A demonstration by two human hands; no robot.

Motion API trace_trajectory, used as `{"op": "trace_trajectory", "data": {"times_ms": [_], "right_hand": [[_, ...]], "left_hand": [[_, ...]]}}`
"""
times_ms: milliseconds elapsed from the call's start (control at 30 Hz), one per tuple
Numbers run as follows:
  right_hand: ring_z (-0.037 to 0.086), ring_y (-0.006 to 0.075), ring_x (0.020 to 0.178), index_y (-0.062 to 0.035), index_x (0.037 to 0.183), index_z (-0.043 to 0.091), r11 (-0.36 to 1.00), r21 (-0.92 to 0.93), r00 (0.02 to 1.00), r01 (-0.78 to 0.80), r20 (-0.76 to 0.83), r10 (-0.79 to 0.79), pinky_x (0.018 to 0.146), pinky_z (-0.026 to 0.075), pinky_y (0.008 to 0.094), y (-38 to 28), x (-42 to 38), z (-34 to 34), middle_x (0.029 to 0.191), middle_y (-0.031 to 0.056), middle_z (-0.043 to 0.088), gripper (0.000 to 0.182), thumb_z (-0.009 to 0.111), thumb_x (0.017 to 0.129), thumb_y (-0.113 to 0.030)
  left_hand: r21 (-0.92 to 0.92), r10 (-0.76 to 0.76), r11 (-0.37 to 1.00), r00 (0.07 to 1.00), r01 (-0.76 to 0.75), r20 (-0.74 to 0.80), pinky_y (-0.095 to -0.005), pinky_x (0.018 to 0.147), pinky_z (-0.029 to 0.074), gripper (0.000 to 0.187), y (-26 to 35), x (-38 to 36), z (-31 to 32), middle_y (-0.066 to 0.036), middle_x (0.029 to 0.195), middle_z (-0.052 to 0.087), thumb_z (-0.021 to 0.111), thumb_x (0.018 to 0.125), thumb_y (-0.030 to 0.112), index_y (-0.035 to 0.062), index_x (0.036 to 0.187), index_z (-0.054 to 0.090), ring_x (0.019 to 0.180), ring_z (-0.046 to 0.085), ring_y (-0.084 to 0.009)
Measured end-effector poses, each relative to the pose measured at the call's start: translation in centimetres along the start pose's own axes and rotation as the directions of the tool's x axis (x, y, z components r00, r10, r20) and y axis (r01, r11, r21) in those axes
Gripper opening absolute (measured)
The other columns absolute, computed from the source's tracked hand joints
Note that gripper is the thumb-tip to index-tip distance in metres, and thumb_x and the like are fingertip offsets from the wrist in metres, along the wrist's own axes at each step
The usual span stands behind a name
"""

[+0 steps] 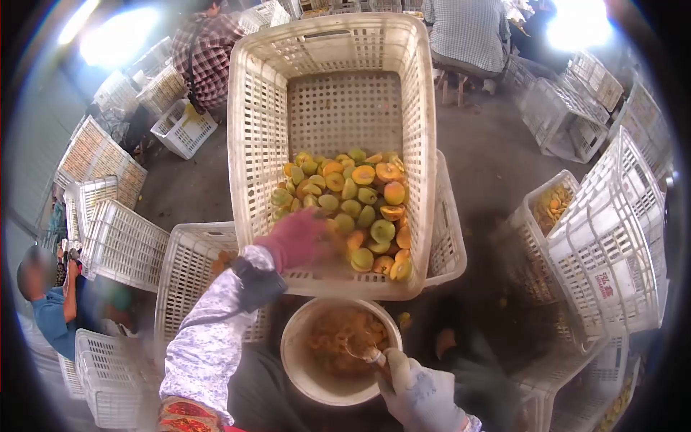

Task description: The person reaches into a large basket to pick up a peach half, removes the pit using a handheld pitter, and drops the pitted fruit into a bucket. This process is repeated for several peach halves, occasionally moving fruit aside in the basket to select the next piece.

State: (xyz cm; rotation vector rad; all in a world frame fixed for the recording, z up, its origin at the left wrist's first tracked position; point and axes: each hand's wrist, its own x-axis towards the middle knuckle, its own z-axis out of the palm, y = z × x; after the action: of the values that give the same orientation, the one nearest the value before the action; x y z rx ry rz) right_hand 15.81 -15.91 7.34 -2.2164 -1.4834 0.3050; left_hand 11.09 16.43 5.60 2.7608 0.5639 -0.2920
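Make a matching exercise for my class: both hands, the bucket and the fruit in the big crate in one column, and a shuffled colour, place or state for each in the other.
Column 1
1. Left hand
2. Right hand
3. Bucket
4. Fruit

Column 2
A. Green, yellow and orange, at the near end of the large crate
B. In a whitish glove, gripping a tool
C. Round and pale, with orange-brown contents
D. In a pink glove, blurred

Right pairs: 1-D, 2-B, 3-C, 4-A
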Motion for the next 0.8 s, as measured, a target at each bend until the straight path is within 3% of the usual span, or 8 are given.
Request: {"op": "trace_trajectory", "data": {"times_ms": [33, 100, 200, 300, 333, 433, 667, 800], "right_hand": [[0.058, 0.0256, 0.052, -0.0064, 0.105, 0.056, 1.000, 0.004, 1.000, 0.005, 0.006, -0.005, 0.045, 0.045, 0.0353, -0.1, 0.0, -0.1, 0.069, 0.0084, 0.059, 0.027, 0.065, 0.083, -0.019], [0.058, 0.0256, 0.053, -0.0058, 0.107, 0.055, 1.000, -0.024, 0.995, -0.019, 0.102, 0.022, 0.045, 0.044, 0.0351, 0.2, 0.1, -0.5, 0.070, 0.0085, 0.059, 0.030, 0.066, 0.082, -0.017], [0.059, 0.0256, 0.054, -0.0051, 0.109, 0.056, 0.997, -0.017, 0.988, -0.069, 0.139, 0.070, 0.046, 0.044, 0.0357, 0.2, 0.8, -0.7, 0.071, 0.0087, 0.059, 0.032, 0.067, 0.082, -0.017], [0.059, 0.0263, 0.055, -0.0049, 0.108, 0.056, 0.995, 0.043, 0.992, -0.088, 0.092, 0.083, 0.047, 0.045, 0.0362, -0.2, 2.0, -1.5, 0.072, 0.0095, 0.060, 0.031, 0.067, 0.082, -0.017], [0.060, 0.0268, 0.056, -0.0049, 0.107, 0.056, 0.994, 0.098, 0.999, -0.052, 0.000, 0.052, 0.047, 0.045, 0.0364, -0.2, 2.2, -1.6, 0.072, 0.0099, 0.060, 0.030, 0.067, 0.083, -0.018], [0.060, 0.0275, 0.055, -0.0052, 0.107, 0.056, 0.982, 0.014, 0.968, -0.186, 0.176, 0.181, 0.047, 0.045, 0.0368, -0.2, 2.8, -1.2, 0.071, 0.0102, 0.060, 0.029, 0.067, 0.082, -0.017], [0.059, 0.0288, 0.054, -0.0065, 0.105, 0.057, 0.996, 0.006, 0.993, -0.087, 0.078, 0.086, 0.046, 0.046, 0.0375, -0.1, 2.6, 0.4, 0.070, 0.0094, 0.060, 0.030, 0.065, 0.082, -0.023], [0.059, 0.0276, 0.053, -0.0053, 0.106, 0.056, 0.991, -0.074, 0.988, -0.114, 0.095, 0.121, 0.045, 0.046, 0.0376, 0.7, 1.6, 1.8, 0.070, 0.0097, 0.060, 0.027, 0.061, 0.086, -0.022]], "left_hand": [[-0.001, -0.008, 1.000, 1.000, 0.008, 0.002, -0.0414, 0.099, 0.042, 0.040, -1.0, 1.0, -0.1, -0.018, 0.138, 0.043, 0.067, 0.078, 0.034, 0.0108, 0.110, 0.065, 0.120, 0.049, -0.0351], [-0.069, -0.143, 0.990, 0.911, 0.126, -0.386, -0.0386, 0.097, 0.043, 0.040, -2.9, 3.9, -0.2, -0.019, 0.130, 0.051, 0.064, 0.082, 0.030, 0.0047, 0.113, 0.062, 0.115, 0.053, -0.0334], [-0.233, -0.266, 0.957, 0.845, 0.173, -0.464, -0.0365, 0.094, 0.045, 0.040, -6.1, 10.3, -1.5, -0.020, 0.121, 0.057, 0.059, 0.087, 0.029, 0.0017, 0.116, 0.059, 0.109, 0.057, -0.0337], [-0.402, -0.271, 0.911, 0.869, 0.093, -0.413, -0.0351, 0.091, 0.047, 0.041, -8.4, 16.0, 0.6, -0.021, 0.118, 0.059, 0.055, 0.089, 0.029, 0.0041, 0.122, 0.057, 0.105, 0.059, -0.0340], [-0.244, -0.113, 0.968, 0.973, 0.061, -0.204, -0.0387, 0.094, 0.044, 0.045, -7.9, 16.8, 0.8, -0.021, 0.119, 0.058, 0.055, 0.089, 0.034, 0.0070, 0.125, 0.056, 0.109, 0.056, -0.0342], [-0.049, -0.096, 0.995, 0.965, 0.086, -0.245, -0.0409, 0.100, 0.041, 0.051, -3.0, 16.4, 2.0, -0.017, 0.131, 0.050, 0.055, 0.086, 0.043, 0.0123, 0.127, 0.054, 0.121, 0.047, -0.0356], [-0.112, -0.092, 0.991, 0.988, 0.079, -0.120, -0.0457, 0.101, 0.038, 0.057, 0.2, 9.3, 2.7, -0.020, 0.131, 0.046, 0.069, 0.075, 0.045, 0.0148, 0.122, 0.059, 0.123, 0.043, -0.0380], [-0.081, -0.086, 0.995, 0.955, 0.065, -0.282, -0.0454, 0.103, 0.036, 0.054, 0.5, 5.1, 4.0, -0.020, 0.129, 0.048, 0.071, 0.072, 0.042, 0.0137, 0.116, 0.060, 0.124, 0.041, -0.0386]]}}
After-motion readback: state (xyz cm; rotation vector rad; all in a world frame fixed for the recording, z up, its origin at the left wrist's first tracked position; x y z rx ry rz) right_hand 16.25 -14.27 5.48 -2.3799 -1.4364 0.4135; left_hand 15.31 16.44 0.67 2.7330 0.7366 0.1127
